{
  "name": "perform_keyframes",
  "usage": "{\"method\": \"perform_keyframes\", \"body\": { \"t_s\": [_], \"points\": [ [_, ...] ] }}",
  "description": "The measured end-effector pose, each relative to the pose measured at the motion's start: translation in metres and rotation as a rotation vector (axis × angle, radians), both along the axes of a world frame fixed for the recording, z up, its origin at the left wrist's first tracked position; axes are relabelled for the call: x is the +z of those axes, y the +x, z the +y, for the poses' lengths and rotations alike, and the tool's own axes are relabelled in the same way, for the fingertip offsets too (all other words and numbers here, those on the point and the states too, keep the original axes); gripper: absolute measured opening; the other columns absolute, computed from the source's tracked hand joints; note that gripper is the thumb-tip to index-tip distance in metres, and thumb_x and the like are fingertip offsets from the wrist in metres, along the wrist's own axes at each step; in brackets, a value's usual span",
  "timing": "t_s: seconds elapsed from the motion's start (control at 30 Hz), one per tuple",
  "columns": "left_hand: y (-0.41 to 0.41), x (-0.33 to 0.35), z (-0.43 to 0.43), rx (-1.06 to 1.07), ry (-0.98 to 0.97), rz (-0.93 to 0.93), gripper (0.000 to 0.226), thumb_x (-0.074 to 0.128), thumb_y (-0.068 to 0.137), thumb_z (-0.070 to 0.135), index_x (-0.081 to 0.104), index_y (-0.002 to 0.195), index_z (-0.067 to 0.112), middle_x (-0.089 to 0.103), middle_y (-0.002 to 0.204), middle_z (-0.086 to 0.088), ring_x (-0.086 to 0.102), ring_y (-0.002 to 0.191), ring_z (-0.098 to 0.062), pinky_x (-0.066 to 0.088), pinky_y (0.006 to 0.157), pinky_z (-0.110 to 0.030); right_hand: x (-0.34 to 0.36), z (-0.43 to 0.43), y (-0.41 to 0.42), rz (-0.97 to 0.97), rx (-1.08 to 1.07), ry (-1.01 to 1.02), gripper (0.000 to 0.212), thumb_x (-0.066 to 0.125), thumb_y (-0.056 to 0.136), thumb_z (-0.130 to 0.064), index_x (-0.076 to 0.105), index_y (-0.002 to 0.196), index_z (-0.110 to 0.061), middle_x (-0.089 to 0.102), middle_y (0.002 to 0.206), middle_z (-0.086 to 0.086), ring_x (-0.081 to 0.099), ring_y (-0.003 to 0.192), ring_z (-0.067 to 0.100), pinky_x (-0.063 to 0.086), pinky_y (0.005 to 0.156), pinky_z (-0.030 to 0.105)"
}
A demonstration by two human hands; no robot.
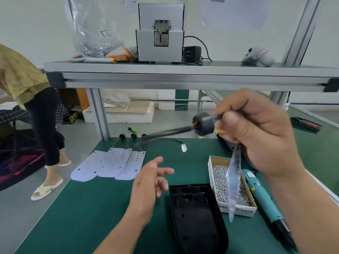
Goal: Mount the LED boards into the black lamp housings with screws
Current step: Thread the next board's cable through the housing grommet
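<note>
Right hand [256, 136] is closest, raised above the bench with thumb and fingers pinched on the coloured wires [217, 117] of an LED board [233, 182]. The board dangles edge-on straight below the grip, blurred, its lower tip hanging in front of the screw box [244, 210]. Just left of the pinch a black rubber grommet [203, 123] sits on the wires, and a black cable [165, 133] runs from it down and left toward the green mat [91, 208], where a white connector [184, 148] lies. Below and left of the grip lies the black lamp housing [198, 217], open side up, with a round hole near its far end. Left hand [148, 182] hovers just past the housing's left edge, fingers spread and loose, holding nothing. Under the gripping wrist a teal electric screwdriver [262, 197] lies beside the box. Three more LED boards [110, 165] lie fanned well to the left. The step looks like seating this board. It would go best if the free hand steadies the swinging board, lays it flat in the housing and lines up the holes before any screw is picked.
</note>
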State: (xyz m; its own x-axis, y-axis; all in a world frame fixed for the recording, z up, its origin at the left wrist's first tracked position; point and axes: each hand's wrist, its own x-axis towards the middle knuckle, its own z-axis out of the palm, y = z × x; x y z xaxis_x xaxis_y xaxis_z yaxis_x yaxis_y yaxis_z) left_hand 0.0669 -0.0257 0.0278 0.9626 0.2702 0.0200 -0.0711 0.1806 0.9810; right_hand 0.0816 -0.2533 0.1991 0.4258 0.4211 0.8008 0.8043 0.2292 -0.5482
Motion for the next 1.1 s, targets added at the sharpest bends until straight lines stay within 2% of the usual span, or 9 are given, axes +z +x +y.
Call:
{"method": "perform_keyframes", "body": {
  "t_s": [0.1, 0.17, 0.3, 0.43, 0.57, 0.63, 0.77, 1.0, 1.1],
  "points": [
    [0.002, 0.009, 0.011, -0.128, -0.590, 0.094, 0.064, 0.024, 0.111, 0.055, 0.057, 0.138, 0.007, 0.075, 0.126, -0.022, 0.068, 0.065, -0.021, 0.044, 0.044, -0.025, -0.011, 0.009, -0.005, 0.087, 0.100, -0.099, 0.008, 0.064, 0.105, -0.026, 0.071, 0.105, -0.021, 0.053, 0.071, 0.011, 0.050, 0.062, 0.005, 0.041, 0.061, 0.015],
    [0.001, 0.008, 0.024, -0.128, -0.804, 0.137, 0.057, 0.034, 0.108, 0.038, 0.055, 0.140, -0.004, 0.073, 0.130, -0.023, 0.073, 0.068, -0.021, 0.050, 0.042, -0.023, -0.023, 0.011, -0.003, 0.179, 0.102, -0.138, 0.009, 0.064, 0.103, -0.021, 0.071, 0.101, -0.016, 0.052, 0.068, 0.008, 0.049, 0.060, 0.006, 0.041, 0.060, 0.015],
    [-0.002, 0.002, 0.038, -0.139, -0.860, 0.295, 0.037, 0.042, 0.103, 0.001, 0.057, 0.135, -0.011, 0.074, 0.128, -0.024, 0.077, 0.068, -0.017, 0.055, 0.044, -0.018, -0.040, 0.004, 0.004, 0.373, 0.072, -0.028, 0.009, 0.068, 0.099, -0.021, 0.070, 0.094, -0.013, 0.052, 0.065, -0.005, 0.044, 0.056, 0.009, 0.034, 0.054, 0.019],
    [-0.003, -0.002, 0.043, -0.163, -0.948, 0.299, 0.040, 0.035, 0.111, 0.009, 0.054, 0.137, -0.016, 0.074, 0.120, -0.028, 0.081, 0.077, -0.027, 0.066, 0.058, -0.031, -0.048, -0.019, 0.013, 0.499, 0.016, 0.125, 0.010, 0.060, 0.095, -0.013, 0.069, 0.093, -0.009, 0.043, 0.059, -0.002, 0.033, 0.051, 0.012, 0.018, 0.050, 0.034],
    [0.000, 0.000, 0.044, 0.018, -1.055, 0.173, 0.040, 0.029, 0.115, 0.021, 0.050, 0.131, -0.009, 0.073, 0.122, -0.032, 0.081, 0.074, -0.026, 0.067, 0.062, -0.036, -0.060, -0.046, 0.021, 0.557, -0.003, 0.098, 0.017, 0.054, 0.094, -0.007, 0.056, 0.095, 0.010, 0.039, 0.056, 0.001, 0.029, 0.051, 0.011, 0.025, 0.049, 0.023],
    [0.002, -0.001, 0.041, 0.104, -0.976, 0.173, 0.033, 0.039, 0.115, 0.021, 0.053, 0.123, -0.007, 0.076, 0.113, -0.023, 0.068, 0.054, -0.014, 0.062, 0.054, -0.027, -0.068, -0.054, 0.024, 0.593, -0.042, 0.109, 0.019, 0.060, 0.093, -0.011, 0.059, 0.095, 0.008, 0.039, 0.056, 0.002, 0.028, 0.051, 0.011, 0.028, 0.050, 0.022],
    [0.005, -0.005, 0.029, 0.172, -0.439, 0.138, 0.023, 0.049, 0.110, 0.013, 0.067, 0.124, 0.012, 0.061, 0.072, 0.002, 0.031, 0.042, -0.009, 0.037, 0.040, -0.023, -0.086, -0.049, 0.032, 0.674, -0.244, 0.067, 0.014, 0.061, 0.099, -0.001, 0.072, 0.091, -0.006, 0.045, 0.057, 0.005, 0.032, 0.048, 0.013, 0.019, 0.049, 0.028],
    [-0.010, 0.011, 0.014, 0.106, 0.107, -0.102, 0.043, 0.052, 0.093, 0.035, 0.071, 0.126, 0.055, 0.038, 0.074, 0.005, 0.031, 0.058, -0.011, 0.035, 0.053, -0.027, -0.096, 0.000, 0.042, 0.985, -0.387, 0.286, 0.017, 0.063, 0.102, -0.008, 0.071, 0.088, -0.014, 0.051, 0.059, 0.001, 0.038, 0.048, 0.012, 0.032, 0.046, 0.021],
    [-0.022, 0.012, 0.009, -0.030, 0.199, -0.112, 0.046, 0.051, 0.091, 0.066, 0.064, 0.135, 0.060, 0.035, 0.078, 0.006, 0.033, 0.067, -0.014, 0.040, 0.068, -0.036, -0.098, 0.024, 0.041, 1.021, -0.374, 0.439, 0.017, 0.056, 0.106, -0.003, 0.069, 0.100, -0.012, 0.055, 0.060, 0.000, 0.047, 0.048, 0.012, 0.042, 0.048, 0.021]
  ]
}}
